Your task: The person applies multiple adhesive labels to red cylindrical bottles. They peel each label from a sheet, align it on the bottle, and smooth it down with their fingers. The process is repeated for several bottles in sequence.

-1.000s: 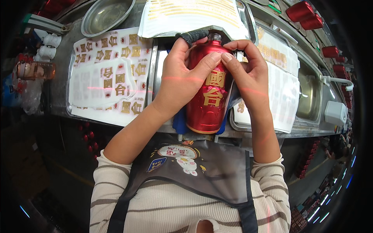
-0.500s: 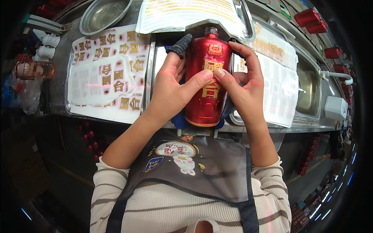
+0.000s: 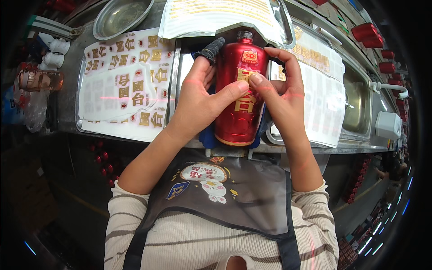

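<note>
A glossy red bottle (image 3: 235, 123) with a bare metallic neck lies in front of me, neck pointing away, on a holder with blue padding (image 3: 207, 140). Large gold characters run down its face, below a small gold-and-red emblem. My left hand (image 3: 198, 96) grips the bottle's left side, its thumb pressed on the gold lettering and a dark finger cover on its index finger. From the other side my right hand (image 3: 284, 96) grips it too, the thumb on the upper character and the index finger near the shoulder. Some right fingers are hidden behind the hand.
Sheets of gold character decals (image 3: 155, 81) lie on a tray at left, more sheets (image 3: 321, 105) at right. A striped gold sheet (image 3: 220, 18) lies beyond the bottle. Around are a metal bowl (image 3: 121, 18), a sink (image 3: 357, 110), a white container (image 3: 389, 125) and red bottles (image 3: 368, 35).
My right thumb has shifted slightly up the lettering, and the left thumb has moved a little. At the far right, the row of red bottles has moved along toward the right.
</note>
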A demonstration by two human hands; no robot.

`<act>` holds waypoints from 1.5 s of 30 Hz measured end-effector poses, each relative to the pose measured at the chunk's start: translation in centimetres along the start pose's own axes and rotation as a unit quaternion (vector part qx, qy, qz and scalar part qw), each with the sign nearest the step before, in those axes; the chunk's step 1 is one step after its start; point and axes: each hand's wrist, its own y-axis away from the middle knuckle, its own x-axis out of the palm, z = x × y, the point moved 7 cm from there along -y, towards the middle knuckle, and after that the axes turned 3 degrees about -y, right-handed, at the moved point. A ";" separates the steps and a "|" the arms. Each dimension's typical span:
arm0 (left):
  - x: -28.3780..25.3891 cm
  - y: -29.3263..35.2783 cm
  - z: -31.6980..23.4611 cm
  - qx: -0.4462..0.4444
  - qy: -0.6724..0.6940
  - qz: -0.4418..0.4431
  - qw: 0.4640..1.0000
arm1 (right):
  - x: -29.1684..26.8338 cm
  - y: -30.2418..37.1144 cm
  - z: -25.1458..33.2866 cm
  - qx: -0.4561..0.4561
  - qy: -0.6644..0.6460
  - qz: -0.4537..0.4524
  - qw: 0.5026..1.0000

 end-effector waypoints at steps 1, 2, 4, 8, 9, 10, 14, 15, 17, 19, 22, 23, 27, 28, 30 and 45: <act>0.0 0.0 -0.1 -0.011 0.000 0.005 1.000 | 0.3 0.0 -0.1 0.007 -0.026 -0.005 1.000; 0.1 -0.1 0.0 -0.022 0.000 0.011 1.000 | 0.4 0.1 -0.1 0.014 -0.053 -0.010 0.998; 0.0 0.0 0.0 -0.017 0.005 0.008 1.000 | 0.2 0.1 0.1 0.022 -0.014 0.014 1.000; -0.5 -0.4 0.1 0.006 0.031 -0.022 0.999 | -0.2 -0.3 0.2 0.029 0.013 0.021 0.999; -0.5 -0.7 0.2 -0.002 0.040 -0.021 0.999 | -0.2 -0.4 0.1 0.044 0.012 0.016 0.999; -0.3 -1.1 0.1 -0.009 0.049 -0.021 0.999 | 0.0 -0.5 0.0 0.060 0.012 0.010 0.998; 0.1 -1.4 -0.1 -0.012 0.014 -0.024 1.000 | 0.2 -0.6 -0.3 0.026 -0.013 -0.003 1.000; 0.1 -1.4 -0.1 -0.006 0.010 -0.024 1.000 | 0.1 -0.5 -0.3 0.025 -0.017 -0.001 1.000; 0.0 -1.2 -0.1 0.012 0.010 -0.034 0.999 | 0.0 -0.5 0.0 0.021 -0.005 0.012 1.000; 0.1 -1.0 -0.2 0.026 -0.005 -0.039 0.999 | -0.1 -0.3 0.1 -0.002 0.009 0.014 1.000; 0.3 -0.9 -0.3 0.033 -0.032 -0.035 0.998 | -0.2 -0.1 -0.2 -0.039 0.017 0.008 0.999; 0.2 -1.0 -0.2 0.029 -0.032 -0.030 0.999 | -0.2 -0.1 -0.2 -0.033 0.008 0.009 0.999; -0.2 -0.3 0.4 0.017 -0.015 -0.035 0.999 | -0.6 0.4 -0.5 -0.006 -0.001 0.021 1.000; -0.2 -0.2 0.4 0.011 -0.017 -0.029 0.999 | -0.5 0.5 -0.5 -0.016 0.006 0.020 1.000; 0.0 0.0 0.2 -0.003 -0.021 -0.019 1.000 | -0.3 0.7 -0.4 -0.034 0.022 0.019 0.999; -0.9 2.1 1.5 -0.040 -0.030 0.033 0.998 | -0.5 2.9 -1.3 0.063 -0.101 0.084 0.989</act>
